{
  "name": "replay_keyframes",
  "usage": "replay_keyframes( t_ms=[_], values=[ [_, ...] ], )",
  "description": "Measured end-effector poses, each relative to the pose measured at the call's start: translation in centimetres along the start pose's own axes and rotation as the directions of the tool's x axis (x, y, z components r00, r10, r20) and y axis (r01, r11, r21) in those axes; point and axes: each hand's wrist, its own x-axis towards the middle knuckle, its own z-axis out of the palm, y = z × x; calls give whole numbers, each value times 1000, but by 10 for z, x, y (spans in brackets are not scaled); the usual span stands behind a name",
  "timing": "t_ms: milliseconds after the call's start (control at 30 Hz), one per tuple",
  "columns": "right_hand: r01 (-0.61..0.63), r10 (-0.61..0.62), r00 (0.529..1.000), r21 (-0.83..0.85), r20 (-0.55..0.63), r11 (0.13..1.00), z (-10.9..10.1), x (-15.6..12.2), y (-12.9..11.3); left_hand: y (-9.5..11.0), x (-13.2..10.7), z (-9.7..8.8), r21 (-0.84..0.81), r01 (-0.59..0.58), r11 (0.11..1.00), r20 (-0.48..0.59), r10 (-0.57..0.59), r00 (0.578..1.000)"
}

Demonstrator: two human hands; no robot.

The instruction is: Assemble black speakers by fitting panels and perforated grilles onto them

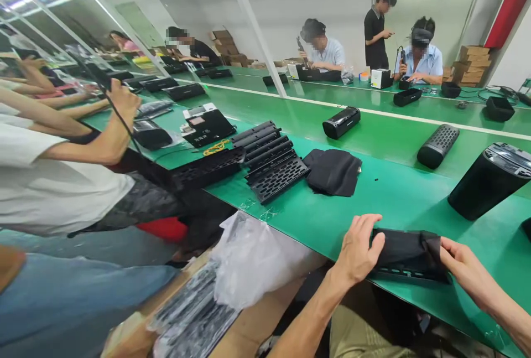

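The left hand (357, 250) curls over one end of a soft black fabric sleeve (409, 250), and the right hand (468, 272) presses its other end. The sleeve wraps a slotted black plastic grille (409, 274) lying at the edge of the smooth green counter (398, 208).

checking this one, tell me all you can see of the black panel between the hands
The black panel is long and narrow, a slotted plastic-looking frame wrapped in matte black fabric. The fabric is gathered in a fold at its right end, and a strip of the slotted frame shows along the lower edge. It lies on the green bench near its edge, left end under the left hand, right end touched by the right hand.
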Motion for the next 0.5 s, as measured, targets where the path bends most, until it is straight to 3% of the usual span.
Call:
replay_keyframes(
  t_ms=[100,233,333,433,500],
  values=[
    [20,-25,1000,-305,-12,952,-26,-6,10,-3,1,13,78,17,997,35,-19,999],
    [-77,16,990,-452,-137,889,-50,-6,6,-12,4,15,90,58,994,-4,-58,998],
    [-2,-137,968,-556,-209,831,-46,7,7,-15,6,14,141,71,987,-24,-68,997],
    [152,-288,950,-624,-122,767,-34,22,14,-12,7,12,165,60,984,-21,-58,998],
    [208,-302,951,-600,-60,773,-29,26,17,-7,6,9,121,69,990,-8,-68,998]
  ],
)
